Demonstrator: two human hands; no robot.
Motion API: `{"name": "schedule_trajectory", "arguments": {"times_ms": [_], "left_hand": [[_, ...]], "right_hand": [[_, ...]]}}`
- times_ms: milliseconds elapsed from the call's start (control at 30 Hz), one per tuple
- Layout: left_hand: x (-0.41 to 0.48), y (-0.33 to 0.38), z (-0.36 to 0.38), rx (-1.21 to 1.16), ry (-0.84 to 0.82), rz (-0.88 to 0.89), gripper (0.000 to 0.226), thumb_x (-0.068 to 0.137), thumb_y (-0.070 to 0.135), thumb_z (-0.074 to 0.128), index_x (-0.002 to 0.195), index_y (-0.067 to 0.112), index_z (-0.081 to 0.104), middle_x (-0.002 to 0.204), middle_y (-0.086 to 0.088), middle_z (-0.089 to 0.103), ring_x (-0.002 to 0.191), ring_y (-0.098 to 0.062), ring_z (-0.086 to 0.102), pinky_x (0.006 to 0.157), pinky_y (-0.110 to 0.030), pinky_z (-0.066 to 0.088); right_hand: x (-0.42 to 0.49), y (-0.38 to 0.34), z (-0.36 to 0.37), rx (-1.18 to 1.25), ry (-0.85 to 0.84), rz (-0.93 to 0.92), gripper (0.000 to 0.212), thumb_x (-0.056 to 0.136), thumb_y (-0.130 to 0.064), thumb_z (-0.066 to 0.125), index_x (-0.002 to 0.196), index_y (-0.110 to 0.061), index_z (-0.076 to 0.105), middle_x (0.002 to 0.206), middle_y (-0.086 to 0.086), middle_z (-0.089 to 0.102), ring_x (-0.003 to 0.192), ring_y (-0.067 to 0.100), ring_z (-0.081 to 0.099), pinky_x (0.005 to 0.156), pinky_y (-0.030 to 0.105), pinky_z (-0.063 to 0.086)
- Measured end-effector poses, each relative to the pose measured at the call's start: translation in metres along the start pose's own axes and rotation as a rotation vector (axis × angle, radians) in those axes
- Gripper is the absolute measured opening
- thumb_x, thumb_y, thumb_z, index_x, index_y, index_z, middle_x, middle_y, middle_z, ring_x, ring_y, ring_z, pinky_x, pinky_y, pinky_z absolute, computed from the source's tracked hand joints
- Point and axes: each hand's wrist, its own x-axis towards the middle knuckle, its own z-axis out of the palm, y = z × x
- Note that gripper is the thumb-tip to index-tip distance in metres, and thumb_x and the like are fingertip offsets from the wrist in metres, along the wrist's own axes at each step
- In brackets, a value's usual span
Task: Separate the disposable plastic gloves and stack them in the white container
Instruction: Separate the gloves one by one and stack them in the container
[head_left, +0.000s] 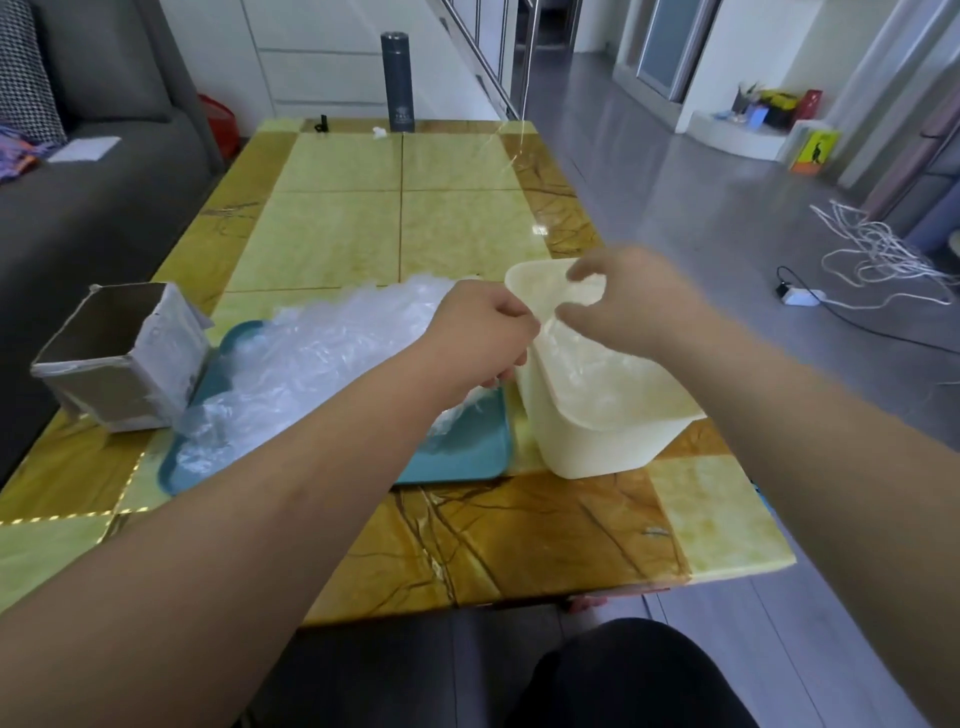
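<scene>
Fingers of the left hand are curled and pinch one edge of a clear thin plastic glove. The right hand has its thumb and forefinger bent toward the other edge; it seems to pinch it too, though the film is hard to see there. Both hands are just above the near-left corner of the white rectangular plastic container, where some clear film already lies inside.

I judge that the step in hand is the placing: one glove is separated and is held over the container. The next move calls for lowering it flat and letting it go without dragging the light sheets below.

Most gloves are not yet sorted: the loose pile of clear plastic gloves lies on the teal plastic tray, which touches the container's left side.

All of this stands on the bench of glossy yellow-green and brown stone tiles. An open grey cardboard box is at its left and a dark tall flask at the far edge. A grey sofa is beside it, and white tangled cables lie on the grey floor.
</scene>
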Motion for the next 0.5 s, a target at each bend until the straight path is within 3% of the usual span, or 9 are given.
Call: {"name": "schedule_trajectory", "arguments": {"times_ms": [100, 233, 367, 500], "left_hand": [[-0.006, -0.006, -0.010, -0.027, -0.006, 0.000, 0.010, 0.098, 0.016, 0.064, 0.097, 0.013, 0.074, 0.064, -0.001, 0.068, 0.046, -0.011, 0.056, 0.046, -0.024, 0.046], [-0.018, -0.016, -0.029, -0.023, 0.008, 0.010, 0.010, 0.098, 0.015, 0.065, 0.097, 0.014, 0.074, 0.067, -0.002, 0.071, 0.052, -0.013, 0.060, 0.049, -0.026, 0.049], [-0.029, -0.029, -0.048, -0.046, 0.032, 0.018, 0.010, 0.099, 0.018, 0.065, 0.098, 0.014, 0.075, 0.070, -0.002, 0.073, 0.054, -0.013, 0.061, 0.055, -0.031, 0.051], [-0.040, -0.049, -0.068, -0.048, 0.104, 0.028, 0.010, 0.099, 0.021, 0.067, 0.095, 0.018, 0.075, 0.071, -0.001, 0.074, 0.054, -0.013, 0.062, 0.053, -0.029, 0.050]], "right_hand": [[0.003, -0.007, 0.025, 0.056, -0.353, 0.088, 0.056, 0.093, -0.043, 0.072, 0.143, -0.021, 0.060, 0.142, 0.002, 0.060, 0.119, 0.023, 0.060, 0.100, 0.035, 0.048], [0.005, -0.004, 0.050, -0.047, -0.492, 0.166, 0.060, 0.097, -0.035, 0.069, 0.151, -0.017, 0.053, 0.152, 0.007, 0.052, 0.136, 0.030, 0.051, 0.109, 0.039, 0.042], [0.015, -0.011, 0.050, -0.108, -0.298, 0.139, 0.041, 0.097, -0.035, 0.067, 0.134, -0.020, 0.062, 0.130, 0.004, 0.064, 0.115, 0.029, 0.061, 0.100, 0.044, 0.051], [0.017, -0.044, 0.037, -0.114, -0.048, 0.106, 0.024, 0.096, -0.017, 0.059, 0.117, -0.023, 0.069, 0.104, -0.001, 0.066, 0.090, 0.025, 0.062, 0.075, 0.035, 0.045]]}}
